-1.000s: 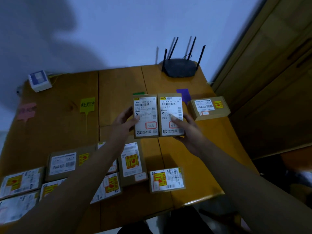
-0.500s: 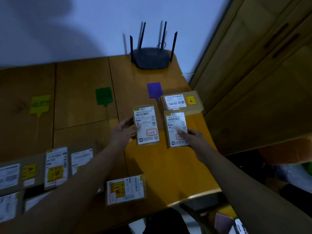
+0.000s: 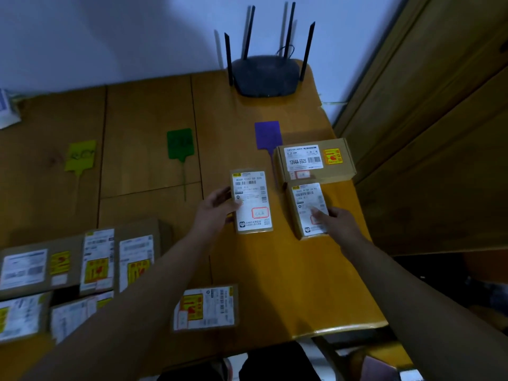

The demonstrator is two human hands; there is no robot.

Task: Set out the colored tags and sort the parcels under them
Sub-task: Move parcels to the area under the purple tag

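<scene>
Three tags lie across the wooden table (image 3: pixel 302 284): a yellow tag (image 3: pixel 80 156), a green tag (image 3: pixel 180 144) and a purple tag (image 3: pixel 267 134). Under the purple tag sits a brown box (image 3: pixel 316 160) with a white label. My left hand (image 3: pixel 217 207) grips a small labelled parcel (image 3: pixel 253 202) by its left edge. My right hand (image 3: pixel 336 220) holds a second small parcel (image 3: pixel 309 210) flat on the table, just below the brown box. Several unsorted parcels (image 3: pixel 68 273) lie at the lower left, and one more parcel (image 3: pixel 204 307) lies near the front edge.
A black router (image 3: pixel 265 75) with antennas stands at the back of the table against the wall. Wooden cabinet doors (image 3: pixel 428 127) rise close to the table's right edge. A small white box (image 3: pixel 7 111) sits at the far left.
Both hands have come down from in front of me with their parcels. The right parcel has moved right and down onto the table below the brown box; my view has swung right.
</scene>
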